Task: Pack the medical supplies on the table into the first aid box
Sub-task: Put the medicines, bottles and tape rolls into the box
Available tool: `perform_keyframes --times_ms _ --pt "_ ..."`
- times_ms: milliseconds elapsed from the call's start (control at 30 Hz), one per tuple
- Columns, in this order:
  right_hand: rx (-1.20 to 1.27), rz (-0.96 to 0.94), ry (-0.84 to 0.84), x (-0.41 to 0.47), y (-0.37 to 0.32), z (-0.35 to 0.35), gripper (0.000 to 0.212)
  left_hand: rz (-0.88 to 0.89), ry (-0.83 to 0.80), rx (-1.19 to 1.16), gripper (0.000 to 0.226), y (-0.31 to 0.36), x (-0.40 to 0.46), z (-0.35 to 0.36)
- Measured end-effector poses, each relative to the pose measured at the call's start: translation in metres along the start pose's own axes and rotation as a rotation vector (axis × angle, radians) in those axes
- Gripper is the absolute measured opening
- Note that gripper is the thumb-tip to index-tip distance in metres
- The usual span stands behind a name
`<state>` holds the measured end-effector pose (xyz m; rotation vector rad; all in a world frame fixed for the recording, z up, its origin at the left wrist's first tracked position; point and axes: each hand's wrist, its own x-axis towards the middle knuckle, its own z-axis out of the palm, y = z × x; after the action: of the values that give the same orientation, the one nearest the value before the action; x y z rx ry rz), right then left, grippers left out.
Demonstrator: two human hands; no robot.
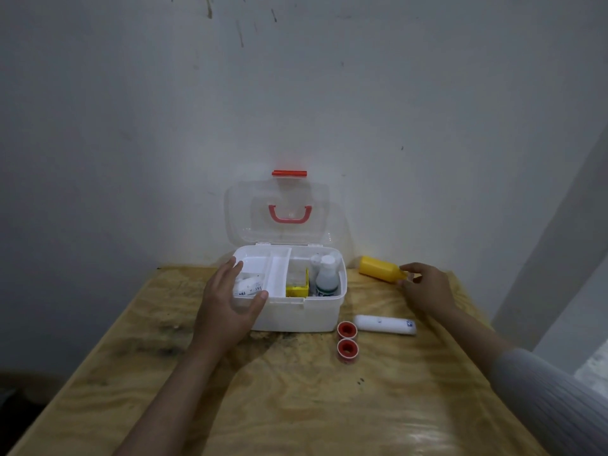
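Note:
The white first aid box (306,312) stands open at the back of the wooden table (296,399), its clear lid (279,212) upright against the wall. Inside are a white tray, a wrapped bandage (249,286), a yellow packet (297,288) and a white bottle (326,276). My left hand (227,304) cups the box's front left corner, thumb on the rim. My right hand (426,287) grips the neck end of a yellow bottle (378,269) lying to the right of the box. A white bandage roll (385,324) and two red tape rolls (347,339) lie in front of the box's right corner.
A pale wall stands right behind the box. The table's right edge runs close to a grey wall corner (559,258). Dark stains mark the wood in front of the box.

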<state>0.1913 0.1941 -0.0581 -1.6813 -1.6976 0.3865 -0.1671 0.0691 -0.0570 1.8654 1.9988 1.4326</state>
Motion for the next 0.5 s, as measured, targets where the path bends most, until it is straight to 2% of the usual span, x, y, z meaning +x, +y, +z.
perform_keyframes --times_ms 267,500 --pt "-0.091 -0.069 0.061 -0.006 0.002 0.002 0.015 -0.012 0.0 -0.003 0.07 0.002 -0.001 -0.001" --pt "0.098 -0.168 0.189 -0.014 -0.025 -0.034 0.013 -0.02 -0.016 -0.001 0.073 0.002 -0.001 -0.002"
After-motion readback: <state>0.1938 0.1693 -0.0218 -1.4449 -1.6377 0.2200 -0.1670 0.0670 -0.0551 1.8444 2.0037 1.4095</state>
